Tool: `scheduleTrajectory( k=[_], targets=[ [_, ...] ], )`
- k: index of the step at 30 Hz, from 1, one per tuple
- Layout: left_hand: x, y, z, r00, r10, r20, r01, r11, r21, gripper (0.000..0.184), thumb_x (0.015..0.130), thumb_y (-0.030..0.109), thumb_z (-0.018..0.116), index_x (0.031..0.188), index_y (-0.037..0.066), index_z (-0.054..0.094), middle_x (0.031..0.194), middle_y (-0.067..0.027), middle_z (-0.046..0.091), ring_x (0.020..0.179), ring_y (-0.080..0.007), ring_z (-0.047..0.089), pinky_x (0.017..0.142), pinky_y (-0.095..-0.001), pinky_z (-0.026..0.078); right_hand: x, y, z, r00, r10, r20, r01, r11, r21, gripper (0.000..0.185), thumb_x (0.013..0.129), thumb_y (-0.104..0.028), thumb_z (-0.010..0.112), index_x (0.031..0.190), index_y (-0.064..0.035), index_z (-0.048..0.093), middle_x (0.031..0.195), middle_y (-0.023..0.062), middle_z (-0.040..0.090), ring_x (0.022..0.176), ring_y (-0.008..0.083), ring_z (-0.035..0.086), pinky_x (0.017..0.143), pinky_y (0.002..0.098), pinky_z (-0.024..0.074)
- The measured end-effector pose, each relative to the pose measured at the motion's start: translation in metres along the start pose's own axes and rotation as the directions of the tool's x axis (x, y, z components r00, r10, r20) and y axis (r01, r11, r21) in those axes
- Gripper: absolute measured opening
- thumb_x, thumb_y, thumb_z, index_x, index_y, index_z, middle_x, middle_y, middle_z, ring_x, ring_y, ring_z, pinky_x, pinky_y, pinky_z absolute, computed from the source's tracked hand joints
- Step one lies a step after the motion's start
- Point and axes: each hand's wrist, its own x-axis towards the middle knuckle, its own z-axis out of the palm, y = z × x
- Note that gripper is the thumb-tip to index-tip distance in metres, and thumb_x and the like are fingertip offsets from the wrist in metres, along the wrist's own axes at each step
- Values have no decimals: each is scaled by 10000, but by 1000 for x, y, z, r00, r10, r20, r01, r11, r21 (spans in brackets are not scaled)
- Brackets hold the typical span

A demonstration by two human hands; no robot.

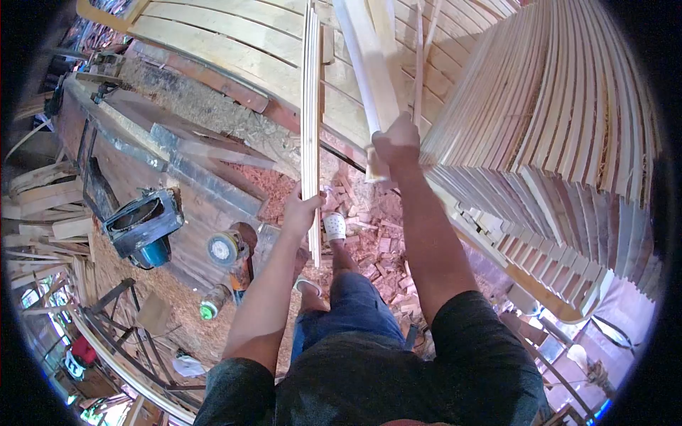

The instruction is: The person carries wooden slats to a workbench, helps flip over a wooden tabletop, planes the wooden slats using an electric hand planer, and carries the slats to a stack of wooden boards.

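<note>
My left hand [303, 207] is closed around a narrow bundle of thin wooden slats [310, 106]. The slats reach from beside my leg up past the edge of the slatted wooden surface [220, 32]. My right hand [398, 144] is wrapped around the near end of a pale wooden board [373, 67], which slants away over that same surface. Its fingers are partly hidden, so I cannot tell whether it grips more than one piece. Right of this hand rises a tall stack of wooden slats [540, 92] standing on edge.
On the left, a wooden workbench [202, 181] bears a blue-based machine [145, 231]. An angle grinder [226, 250] and a spray can [213, 304] lie near my left arm. Wood offcuts [389, 266] and shavings cover the floor around my feet. Scrap timber [53, 202] is piled at far left.
</note>
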Motion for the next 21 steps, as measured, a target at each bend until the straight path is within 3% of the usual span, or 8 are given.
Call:
scheduleTrajectory(
  k=[2,5,8,11,14,15,17,21],
  targets=[
    [3,-3,0,1000,14,3,-14,1000,-11,366,834,12,632,1196,-24,588,941,-103,687,761,-177,663,668,-313,560,22,27,10,999,-32,34,26,986,167,563,739,-184,703,1188,116,539,931,331,680,940,494,694,906,519,549],
    [5,-8,-3,999,-21,25,22,1000,-6,372,846,-7,619,1216,-31,586,911,-114,687,734,-193,672,657,-338,580,24,23,7,996,40,-78,-26,984,174,649,717,-228,747,1250,98,569,1060,262,708,1011,468,695,926,493,554],
    [1,-1,-7,996,-52,70,55,997,-47,426,834,93,672,1231,-33,584,880,-124,683,712,-211,678,639,-361,595,35,33,19,977,47,-210,-58,997,-44,680,715,-270,763,1247,109,572,1095,296,692,1056,466,682,962,501,539],
    [-13,12,-11,959,-224,176,265,928,-262,517,800,239,720,1228,-23,593,875,-136,678,715,-232,682,638,-366,608,32,24,13,989,44,-139,-66,985,-158,742,719,-299,794,1299,82,531,1270,325,604,1190,477,602,1055,510,488],
    [-32,34,-21,914,-275,300,387,815,-431,490,802,224,714,1213,-10,586,935,-153,693,767,-283,706,722,-396,616,43,24,13,999,30,-29,-35,982,-188,776,719,-320,807,1308,90,512,1243,321,615,1185,454,613,1051,506,494],
    [-34,36,-25,920,-206,333,337,848,-409,596,788,299,749,1256,-23,569,983,-173,701,808,-295,715,762,-418,625,42,20,9,998,60,-9,-60,979,-196,789,718,-323,811,1311,96,503,1238,323,617,1184,451,614,1050,506,495],
    [-40,41,-27,924,-205,322,324,868,-376,580,812,271,746,1268,-38,565,993,-179,703,813,-291,717,772,-419,631,42,7,-1,993,112,28,-104,972,-209,816,717,-330,819,1319,109,486,1228,326,621,1182,445,616,1048,507,496],
    [-34,18,-31,901,-240,362,386,826,-412,515,855,202,737,1266,-64,578,1003,-187,711,801,-285,720,787,-403,638,46,5,-6,998,47,52,-32,968,-251,857,683,-326,853,1312,110,469,1211,322,637,1152,453,637,1027,501,512]
  ],
)
